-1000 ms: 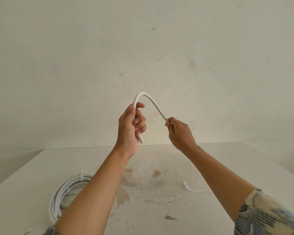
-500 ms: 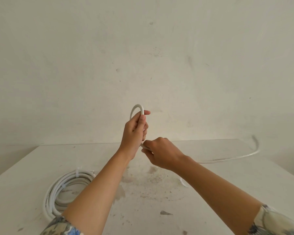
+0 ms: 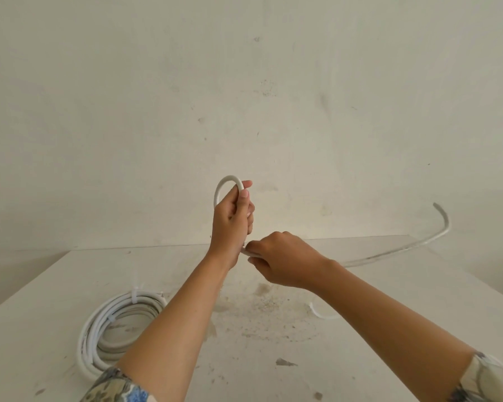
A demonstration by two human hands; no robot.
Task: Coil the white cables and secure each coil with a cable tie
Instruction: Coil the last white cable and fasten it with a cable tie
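Note:
My left hand point(image 3: 232, 220) is raised above the table and grips a small loop of white cable point(image 3: 225, 182) that arches over its fingers. Just below and to the right, my right hand point(image 3: 283, 261) pinches the same cable next to my left wrist. From there the cable's loose length point(image 3: 413, 246) sweeps right across the table's far edge and curls up, blurred, in the air. A finished coil of white cable point(image 3: 111, 329) lies on the table at the left, bound with white cable ties point(image 3: 134, 295); my left forearm hides its right side.
The white table point(image 3: 273, 358) is stained and dusty in the middle. A short white cable piece or tie point(image 3: 320, 313) lies on it under my right forearm. A plain wall stands close behind the table's far edge.
The right hand came down from the arch's right end to just below the left hand, closing the wide arch into a small loop. The loose cable length swung up at the right.

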